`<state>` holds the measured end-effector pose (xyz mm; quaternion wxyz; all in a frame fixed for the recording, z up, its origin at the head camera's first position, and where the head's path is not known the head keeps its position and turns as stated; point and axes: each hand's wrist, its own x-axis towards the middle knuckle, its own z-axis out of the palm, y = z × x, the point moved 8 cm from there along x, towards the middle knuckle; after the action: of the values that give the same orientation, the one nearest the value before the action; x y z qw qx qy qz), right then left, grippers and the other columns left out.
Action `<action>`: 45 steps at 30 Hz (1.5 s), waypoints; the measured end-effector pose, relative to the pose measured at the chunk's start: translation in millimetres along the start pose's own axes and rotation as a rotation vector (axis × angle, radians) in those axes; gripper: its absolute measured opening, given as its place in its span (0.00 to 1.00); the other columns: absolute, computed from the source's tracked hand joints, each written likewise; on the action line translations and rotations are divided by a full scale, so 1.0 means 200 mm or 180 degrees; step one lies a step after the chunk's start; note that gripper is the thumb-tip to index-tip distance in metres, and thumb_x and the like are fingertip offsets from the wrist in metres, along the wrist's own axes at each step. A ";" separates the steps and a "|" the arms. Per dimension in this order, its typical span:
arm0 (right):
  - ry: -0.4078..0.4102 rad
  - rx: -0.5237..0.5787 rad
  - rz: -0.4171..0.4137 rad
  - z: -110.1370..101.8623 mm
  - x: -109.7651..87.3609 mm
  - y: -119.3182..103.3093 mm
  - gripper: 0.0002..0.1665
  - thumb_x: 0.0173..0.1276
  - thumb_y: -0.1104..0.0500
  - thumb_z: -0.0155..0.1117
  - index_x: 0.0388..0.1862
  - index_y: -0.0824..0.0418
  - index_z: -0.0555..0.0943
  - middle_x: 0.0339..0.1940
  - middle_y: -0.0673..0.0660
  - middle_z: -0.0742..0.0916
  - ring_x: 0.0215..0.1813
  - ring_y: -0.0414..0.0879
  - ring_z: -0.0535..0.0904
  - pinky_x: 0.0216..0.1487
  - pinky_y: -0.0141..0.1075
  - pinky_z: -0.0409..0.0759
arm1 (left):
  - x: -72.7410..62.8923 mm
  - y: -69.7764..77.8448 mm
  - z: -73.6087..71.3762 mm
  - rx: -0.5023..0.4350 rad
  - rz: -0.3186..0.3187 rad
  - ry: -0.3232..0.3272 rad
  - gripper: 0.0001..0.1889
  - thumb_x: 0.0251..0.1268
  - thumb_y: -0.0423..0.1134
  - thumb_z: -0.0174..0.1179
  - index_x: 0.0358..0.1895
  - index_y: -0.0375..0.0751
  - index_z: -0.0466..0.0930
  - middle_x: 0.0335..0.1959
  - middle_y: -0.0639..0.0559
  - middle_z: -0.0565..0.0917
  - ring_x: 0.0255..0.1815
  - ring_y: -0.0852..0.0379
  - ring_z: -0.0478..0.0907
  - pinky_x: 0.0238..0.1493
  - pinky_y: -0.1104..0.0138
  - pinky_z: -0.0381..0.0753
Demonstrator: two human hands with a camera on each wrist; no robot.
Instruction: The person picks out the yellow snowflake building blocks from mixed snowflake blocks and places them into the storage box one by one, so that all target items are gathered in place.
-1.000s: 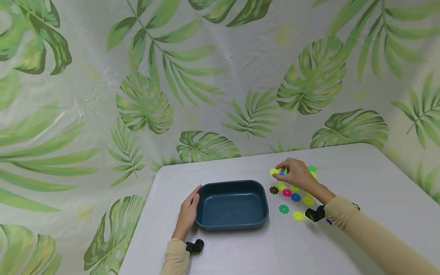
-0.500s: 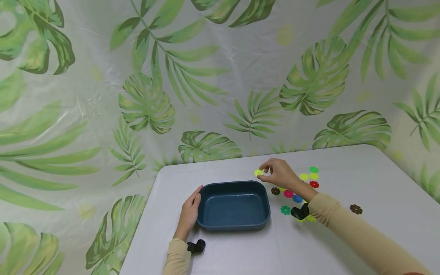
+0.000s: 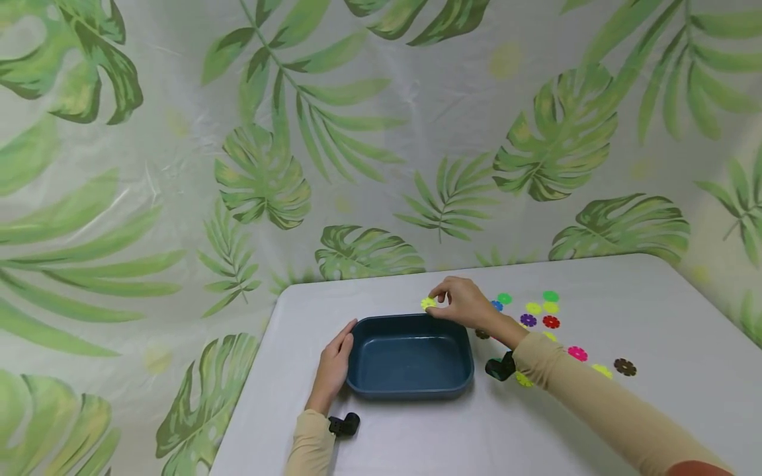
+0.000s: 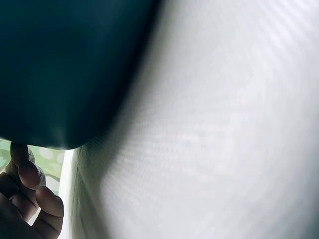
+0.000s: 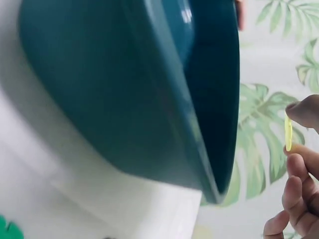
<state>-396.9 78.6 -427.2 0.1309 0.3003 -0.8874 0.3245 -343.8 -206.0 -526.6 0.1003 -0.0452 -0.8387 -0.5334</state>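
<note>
Only the right-wrist view shows yellow disc [image 5: 288, 133] edge-on.

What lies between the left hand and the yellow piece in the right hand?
The dark blue tub, as the head view shows: the left hand touches its left side, and the right hand pinches the yellow piece near its far rim.

right hand [image 3: 466, 304] pinches, left hand [image 3: 334, 362] points forward.
</note>
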 end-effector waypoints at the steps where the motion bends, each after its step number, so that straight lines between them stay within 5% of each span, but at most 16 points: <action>1: -0.0019 0.0004 -0.0021 0.01 0.01 -0.01 0.15 0.59 0.53 0.78 0.41 0.60 0.90 0.30 0.50 0.83 0.29 0.41 0.72 0.30 0.35 0.74 | 0.00 0.00 0.00 -0.0014 -0.0002 0.0000 0.22 0.84 0.46 0.46 0.73 0.50 0.73 0.72 0.54 0.73 0.75 0.50 0.64 0.76 0.48 0.60; 15: -0.0237 -0.0002 -0.0186 0.17 0.09 -0.14 0.15 0.60 0.52 0.78 0.42 0.59 0.90 0.30 0.50 0.83 0.31 0.40 0.74 0.33 0.35 0.75 | 0.01 0.00 0.01 0.0029 -0.0031 -0.0018 0.22 0.84 0.47 0.45 0.74 0.49 0.71 0.72 0.55 0.72 0.76 0.51 0.64 0.76 0.49 0.60; 24: -0.0507 -0.0008 -0.0252 0.26 0.12 -0.19 0.14 0.63 0.51 0.76 0.43 0.57 0.90 0.24 0.46 0.81 0.23 0.38 0.69 0.27 0.33 0.69 | 0.01 0.01 0.00 0.0031 -0.0044 -0.0018 0.22 0.84 0.47 0.45 0.74 0.52 0.72 0.73 0.55 0.72 0.76 0.52 0.64 0.76 0.50 0.61; 45: -0.1043 -0.0123 -0.0255 0.47 0.20 -0.33 0.18 0.62 0.49 0.77 0.46 0.58 0.89 0.18 0.42 0.80 0.20 0.36 0.74 0.22 0.31 0.74 | 0.00 -0.01 0.01 0.0008 -0.0090 -0.0040 0.23 0.84 0.51 0.44 0.74 0.53 0.71 0.73 0.56 0.72 0.76 0.51 0.64 0.76 0.48 0.60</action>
<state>-391.7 -41.5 -447.9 0.0030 0.3818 -0.8902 0.2485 -344.7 -205.8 -528.9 0.0875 -0.0366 -0.8405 -0.5334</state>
